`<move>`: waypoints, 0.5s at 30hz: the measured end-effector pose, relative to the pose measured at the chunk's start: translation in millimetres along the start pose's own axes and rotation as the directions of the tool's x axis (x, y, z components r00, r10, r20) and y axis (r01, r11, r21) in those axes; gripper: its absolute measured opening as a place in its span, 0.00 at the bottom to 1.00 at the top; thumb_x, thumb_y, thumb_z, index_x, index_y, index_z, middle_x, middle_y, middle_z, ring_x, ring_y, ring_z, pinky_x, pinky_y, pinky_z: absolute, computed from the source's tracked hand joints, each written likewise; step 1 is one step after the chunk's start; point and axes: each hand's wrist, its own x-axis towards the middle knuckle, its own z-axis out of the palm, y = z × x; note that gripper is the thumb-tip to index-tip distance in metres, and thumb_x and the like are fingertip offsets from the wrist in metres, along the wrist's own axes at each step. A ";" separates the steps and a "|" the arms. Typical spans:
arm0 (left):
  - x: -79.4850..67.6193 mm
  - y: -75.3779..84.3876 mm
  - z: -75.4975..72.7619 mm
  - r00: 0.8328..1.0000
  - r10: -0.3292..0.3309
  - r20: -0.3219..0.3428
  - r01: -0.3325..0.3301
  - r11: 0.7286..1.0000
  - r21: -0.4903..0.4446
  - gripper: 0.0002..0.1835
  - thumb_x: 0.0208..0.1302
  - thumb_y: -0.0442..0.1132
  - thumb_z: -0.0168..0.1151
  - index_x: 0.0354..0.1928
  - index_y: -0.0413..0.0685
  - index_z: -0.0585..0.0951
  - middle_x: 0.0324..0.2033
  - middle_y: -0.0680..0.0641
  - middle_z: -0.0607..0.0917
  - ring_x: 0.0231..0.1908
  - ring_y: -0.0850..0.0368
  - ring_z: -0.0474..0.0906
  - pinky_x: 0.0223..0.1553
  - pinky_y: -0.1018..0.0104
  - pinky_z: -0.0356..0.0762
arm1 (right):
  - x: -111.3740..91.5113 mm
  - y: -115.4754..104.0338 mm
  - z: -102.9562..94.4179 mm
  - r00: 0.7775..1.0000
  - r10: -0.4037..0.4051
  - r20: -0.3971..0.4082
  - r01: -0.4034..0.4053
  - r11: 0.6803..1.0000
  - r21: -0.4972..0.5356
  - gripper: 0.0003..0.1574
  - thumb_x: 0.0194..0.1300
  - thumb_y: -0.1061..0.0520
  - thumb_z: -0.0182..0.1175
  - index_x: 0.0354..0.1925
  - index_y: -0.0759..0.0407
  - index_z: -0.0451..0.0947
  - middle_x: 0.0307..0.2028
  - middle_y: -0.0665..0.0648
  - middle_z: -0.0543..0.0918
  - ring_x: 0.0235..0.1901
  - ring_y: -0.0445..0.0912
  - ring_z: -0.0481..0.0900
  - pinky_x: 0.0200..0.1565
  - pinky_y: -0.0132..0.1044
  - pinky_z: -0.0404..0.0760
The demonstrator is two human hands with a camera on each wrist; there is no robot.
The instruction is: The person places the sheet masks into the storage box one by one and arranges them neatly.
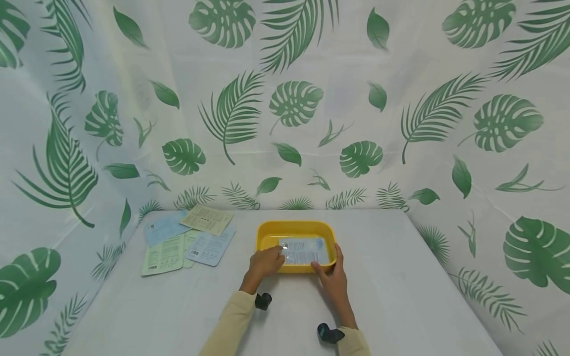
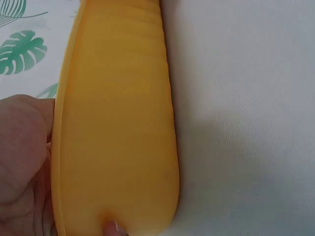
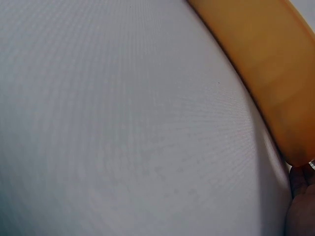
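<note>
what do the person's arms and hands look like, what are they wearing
The left hand and right hand look bare, without gloves. Plain, pale yellow sleeves cover the forearms. A small black device with a rounded end sits at the left wrist, and a similar dark one at the right. No cables show.

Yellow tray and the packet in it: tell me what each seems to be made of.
Yellow tray: probably moulded plastic, low sheen; its wall is evenly coloured and curves round the corner in one piece.
Packet: perhaps plastic or foil film, or coated paper; it looks thin, flat and printed, but too small to judge its finish.
</note>
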 end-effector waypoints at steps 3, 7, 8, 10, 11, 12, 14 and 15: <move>0.9 0.9 0.0 1.000 -0.006 -0.003 0.006 1.000 -0.002 0.20 0.70 0.44 0.51 0.61 0.48 0.77 0.37 0.50 0.84 0.25 0.56 0.70 0.26 0.65 0.63 | 1.6 0.7 -0.5 1.000 -0.003 -0.004 0.003 1.000 -0.001 0.60 0.62 0.39 0.65 0.77 0.42 0.38 0.76 0.62 0.52 0.74 0.59 0.53 0.71 0.58 0.54; 1.4 1.1 -2.0 1.000 -0.005 0.027 0.005 1.000 0.008 0.21 0.71 0.44 0.50 0.63 0.50 0.75 0.34 0.50 0.82 0.24 0.55 0.68 0.26 0.64 0.61 | 2.2 0.3 -1.3 1.000 -0.004 0.001 0.004 1.000 0.014 0.60 0.62 0.39 0.65 0.77 0.42 0.38 0.75 0.62 0.54 0.73 0.59 0.56 0.71 0.57 0.54; 1.4 1.1 -2.9 0.999 -0.007 0.041 0.007 1.000 0.013 0.21 0.71 0.44 0.50 0.64 0.50 0.75 0.33 0.50 0.81 0.24 0.55 0.68 0.26 0.64 0.60 | 2.1 0.1 -1.4 1.000 -0.004 0.003 0.004 1.000 0.016 0.60 0.62 0.39 0.65 0.77 0.42 0.38 0.75 0.62 0.54 0.73 0.59 0.56 0.72 0.57 0.54; 1.3 0.8 -4.7 0.998 -0.008 0.065 0.007 1.000 0.015 0.22 0.71 0.43 0.50 0.64 0.50 0.74 0.31 0.50 0.80 0.24 0.55 0.67 0.26 0.64 0.60 | 1.6 -0.6 -1.5 1.000 -0.005 0.006 0.005 1.000 0.020 0.60 0.62 0.39 0.65 0.77 0.43 0.38 0.75 0.62 0.54 0.73 0.59 0.56 0.71 0.58 0.54; 1.4 0.6 -5.5 0.997 -0.008 0.078 0.007 1.000 0.021 0.22 0.71 0.43 0.50 0.65 0.50 0.73 0.31 0.50 0.79 0.24 0.55 0.67 0.26 0.64 0.60 | 1.3 -0.9 -1.4 1.000 -0.005 0.007 0.005 1.000 0.021 0.60 0.62 0.40 0.65 0.77 0.43 0.38 0.75 0.63 0.54 0.73 0.59 0.56 0.71 0.57 0.54; 1.4 0.3 -6.3 0.996 -0.010 0.094 0.007 1.000 0.026 0.23 0.71 0.43 0.49 0.65 0.50 0.73 0.30 0.49 0.79 0.23 0.55 0.66 0.26 0.64 0.60 | 1.0 -1.0 -1.3 1.000 -0.004 0.005 0.004 1.000 0.023 0.60 0.62 0.40 0.65 0.77 0.43 0.38 0.75 0.62 0.54 0.73 0.59 0.56 0.71 0.57 0.54; 1.9 -0.6 -7.8 0.992 -0.017 0.125 0.012 0.999 0.041 0.24 0.71 0.43 0.49 0.67 0.51 0.72 0.32 0.50 0.78 0.24 0.55 0.66 0.27 0.64 0.60 | 0.4 -1.1 -0.5 1.000 -0.002 0.006 0.001 1.000 0.022 0.60 0.62 0.40 0.65 0.77 0.43 0.38 0.76 0.62 0.54 0.73 0.59 0.55 0.71 0.57 0.54; 2.1 -1.1 -8.3 0.990 -0.019 0.138 0.013 0.999 0.044 0.24 0.71 0.43 0.49 0.67 0.51 0.71 0.33 0.49 0.78 0.24 0.55 0.67 0.27 0.64 0.60 | 0.1 -1.0 0.0 1.000 0.000 0.006 -0.001 1.000 0.022 0.60 0.62 0.40 0.65 0.77 0.43 0.38 0.76 0.62 0.53 0.74 0.59 0.55 0.71 0.57 0.54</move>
